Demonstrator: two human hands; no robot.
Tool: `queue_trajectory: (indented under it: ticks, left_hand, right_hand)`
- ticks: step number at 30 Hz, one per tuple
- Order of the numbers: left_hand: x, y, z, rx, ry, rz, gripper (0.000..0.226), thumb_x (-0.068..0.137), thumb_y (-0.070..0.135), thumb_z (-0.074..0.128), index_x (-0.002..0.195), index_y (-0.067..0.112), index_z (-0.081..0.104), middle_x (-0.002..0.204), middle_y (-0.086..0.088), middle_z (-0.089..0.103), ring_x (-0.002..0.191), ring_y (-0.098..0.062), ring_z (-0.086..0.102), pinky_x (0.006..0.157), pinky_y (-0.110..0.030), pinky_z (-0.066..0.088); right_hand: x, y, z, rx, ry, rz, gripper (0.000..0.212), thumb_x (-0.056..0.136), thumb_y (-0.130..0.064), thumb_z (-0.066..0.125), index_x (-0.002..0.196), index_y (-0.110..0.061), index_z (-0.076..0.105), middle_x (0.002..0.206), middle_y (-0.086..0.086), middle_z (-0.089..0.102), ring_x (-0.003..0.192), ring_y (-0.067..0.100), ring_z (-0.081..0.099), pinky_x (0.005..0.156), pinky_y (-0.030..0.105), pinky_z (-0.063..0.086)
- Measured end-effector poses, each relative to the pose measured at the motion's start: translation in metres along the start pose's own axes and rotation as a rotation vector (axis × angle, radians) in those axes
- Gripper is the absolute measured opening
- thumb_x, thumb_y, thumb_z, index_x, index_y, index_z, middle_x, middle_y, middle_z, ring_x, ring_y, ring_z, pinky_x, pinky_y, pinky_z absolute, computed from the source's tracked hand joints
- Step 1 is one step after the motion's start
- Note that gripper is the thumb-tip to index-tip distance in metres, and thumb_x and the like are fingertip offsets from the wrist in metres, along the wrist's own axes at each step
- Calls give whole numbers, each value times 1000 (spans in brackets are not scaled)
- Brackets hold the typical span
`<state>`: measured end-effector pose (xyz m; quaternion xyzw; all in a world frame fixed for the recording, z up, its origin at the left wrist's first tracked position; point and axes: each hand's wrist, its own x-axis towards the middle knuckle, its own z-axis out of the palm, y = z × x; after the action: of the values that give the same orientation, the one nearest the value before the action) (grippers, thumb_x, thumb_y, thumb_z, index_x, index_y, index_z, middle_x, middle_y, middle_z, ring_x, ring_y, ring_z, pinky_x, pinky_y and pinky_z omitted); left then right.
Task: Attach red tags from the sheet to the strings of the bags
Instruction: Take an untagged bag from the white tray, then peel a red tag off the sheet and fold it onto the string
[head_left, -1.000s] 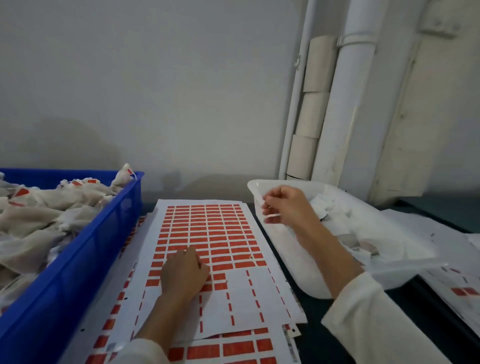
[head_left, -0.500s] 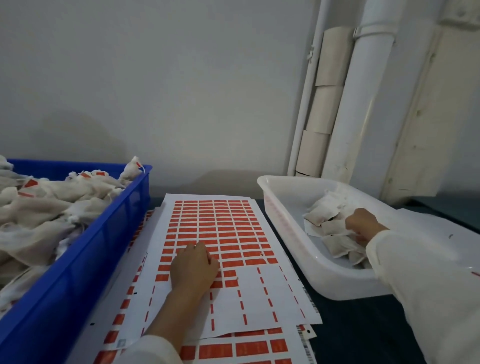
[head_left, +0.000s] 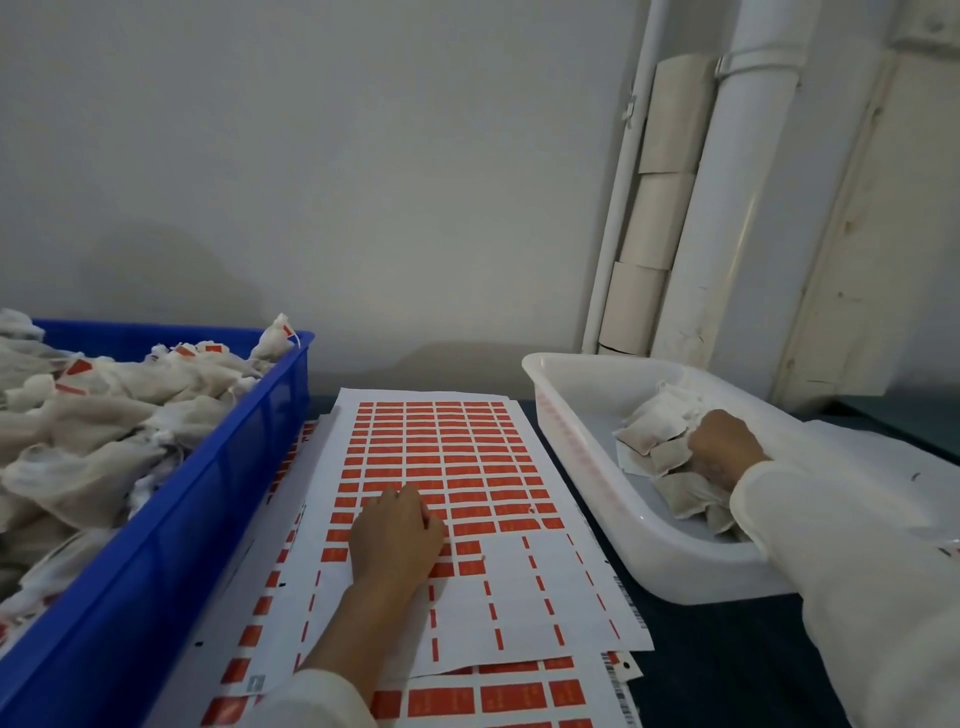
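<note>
Resting flat at six o'clock on the tag sheet (head_left: 441, 467), the left hand (head_left: 396, 540) holds nothing, while the right hand (head_left: 724, 447), at three o'clock, curls among several bags (head_left: 649, 439) in one white tray (head_left: 597, 499), its hold untellable.

Two hands: left hand (head_left: 397, 535), right hand (head_left: 724, 449). Two bins: one blue bin (head_left: 171, 545) and one white tray (head_left: 597, 499). At least two tag sheets (head_left: 441, 452) lie stacked. Bags (head_left: 652, 441) in both bins are heaped beyond counting. Two pipes (head_left: 727, 208).
</note>
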<state>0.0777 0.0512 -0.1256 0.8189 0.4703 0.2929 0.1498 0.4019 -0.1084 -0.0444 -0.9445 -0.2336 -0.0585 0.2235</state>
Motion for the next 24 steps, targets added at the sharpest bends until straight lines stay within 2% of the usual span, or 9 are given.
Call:
queue_trajectory:
  ticks: [4, 7, 10, 12, 14, 15, 17, 20, 24]
  left_hand:
    - [-1, 0, -1, -16, 10, -2, 19, 88, 44, 53, 96, 28, 57, 95, 10, 62, 76, -9, 57, 78, -19, 49]
    - [1, 0, -1, -42, 12, -24, 18, 88, 43, 54, 96, 27, 58, 94, 10, 63, 75, -10, 59, 78, -20, 51]
    - [0, 2, -2, -77, 13, -48, 15, 87, 43, 55, 92, 29, 57, 91, 11, 63, 71, -9, 58, 76, -19, 50]
    - [0, 3, -3, -127, 11, -75, 13, 87, 43, 56, 90, 30, 55, 91, 12, 63, 70, -8, 58, 74, -18, 49]
    - [-1, 7, -6, -223, 8, -124, 10, 88, 41, 55, 90, 32, 52, 91, 12, 61, 71, -8, 58, 70, -18, 48]
    - [-1, 9, -8, -292, 3, -148, 9, 89, 40, 55, 91, 32, 52, 92, 13, 60, 73, -8, 59, 69, -18, 48]
    - [1, 14, -16, -540, -19, -174, 8, 91, 37, 52, 95, 30, 52, 93, 13, 60, 77, -9, 61, 64, -15, 48]
    - [-2, 24, -36, -942, -85, -197, 17, 97, 33, 42, 91, 26, 56, 88, 13, 63, 80, -10, 63, 54, -8, 45]
    - [-7, 28, -58, -1093, -381, -302, 36, 95, 51, 27, 92, 28, 55, 94, 14, 61, 86, -11, 60, 81, -29, 46]
  right_hand:
    - [3, -11, -5, 97, 1, -53, 8, 84, -4, 55, 85, 3, 57, 93, 24, 61, 76, 30, 52, 62, 29, 36]
    - [-3, -34, -13, 347, 89, -56, 13, 90, -10, 47, 92, 2, 51, 85, 19, 53, 75, 31, 49, 70, 40, 44]
    - [-22, -62, -28, 518, 154, -116, 15, 89, -10, 45, 75, -9, 41, 73, 8, 44, 73, 26, 45, 60, 36, 40]
    - [-41, -83, -40, 645, 137, -162, 9, 89, -10, 44, 83, -5, 46, 83, 10, 47, 77, 26, 47, 68, 42, 47]
    - [-63, -104, -49, 783, 81, -168, 13, 91, -12, 44, 98, -4, 51, 97, 12, 50, 86, 28, 51, 78, 44, 49]
    - [-77, -114, -52, 843, 42, -177, 15, 92, -13, 44, 101, -6, 52, 99, 12, 52, 88, 27, 53, 75, 40, 48]
    - [-107, -129, -53, 929, -88, -223, 14, 93, -15, 45, 99, -7, 55, 94, 12, 56, 84, 25, 55, 69, 34, 45]
    - [-154, -144, -42, 974, -324, -274, 12, 95, -19, 46, 86, -15, 53, 89, 8, 58, 81, 24, 58, 72, 35, 48]
    - [-191, -150, -5, 939, -445, -162, 17, 96, -23, 47, 109, -16, 53, 114, 5, 58, 103, 25, 58, 91, 43, 51]
